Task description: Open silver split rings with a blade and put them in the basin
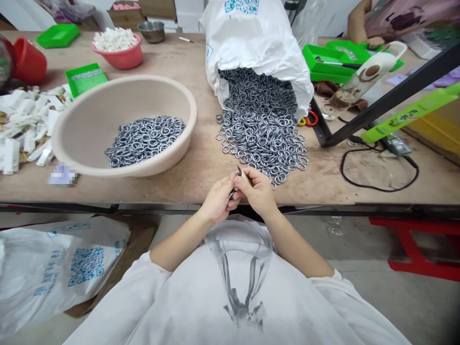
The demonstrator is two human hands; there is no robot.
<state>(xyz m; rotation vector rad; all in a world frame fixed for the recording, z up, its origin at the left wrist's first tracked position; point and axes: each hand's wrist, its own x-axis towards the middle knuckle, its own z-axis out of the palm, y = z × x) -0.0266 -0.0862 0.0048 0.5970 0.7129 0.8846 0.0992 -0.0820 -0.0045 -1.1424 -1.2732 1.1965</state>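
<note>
My left hand [218, 198] and my right hand [259, 192] meet at the table's front edge, fingers closed. Pinched in the left one is a dark metal ring [232, 193], mostly covered by fingers. A small pale tool with a dark pointed tip [239, 170] pokes up from my right fingers; its exact kind is hidden. Just beyond the hands, a heap of grey metal rings [258, 139] spills from a white sack [251, 38] lying on its side. To the left, a large beige basin [82, 129] holds more such rings.
White pieces [21, 120] are piled at the far left, near a green tray [86, 79] and a red bowl [120, 56]. A black metal frame [377, 105], a cable [343, 167] and a bottle [354, 86] stand right. A co-worker's arm [357, 24] rests at back right.
</note>
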